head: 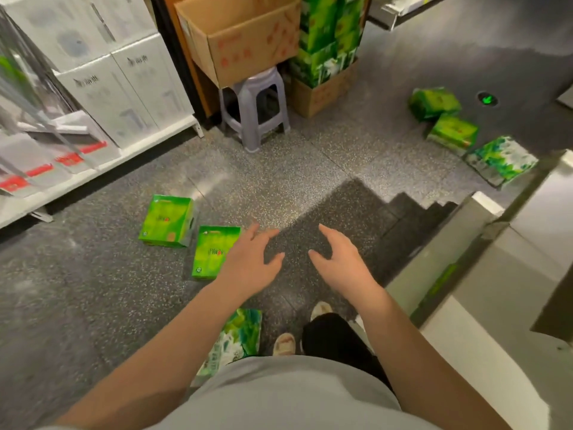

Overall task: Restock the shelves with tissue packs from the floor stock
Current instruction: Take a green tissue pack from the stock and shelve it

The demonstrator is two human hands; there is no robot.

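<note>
We see a grey speckled floor [102, 293] filling most of the frame. At upper left a white shelf unit [102, 169] carries pale boxes. At top centre an open cardboard box [245, 48] sits on a grey plastic stool [252, 110], beside a stack of green packs [328, 35] in a lower carton.

The tissue packs are glossy bright green blocks. Two lie at centre left: one pack [167, 221] with another pack [214, 252] just beside it. Three more packs [446, 131] lie scattered at upper right, and a paler green-and-white pack [238, 336] rests near our feet at lower centre.

Our left hand [249, 259] and right hand [339, 259] hover at centre, fingers spread wide, holding nothing.
</note>
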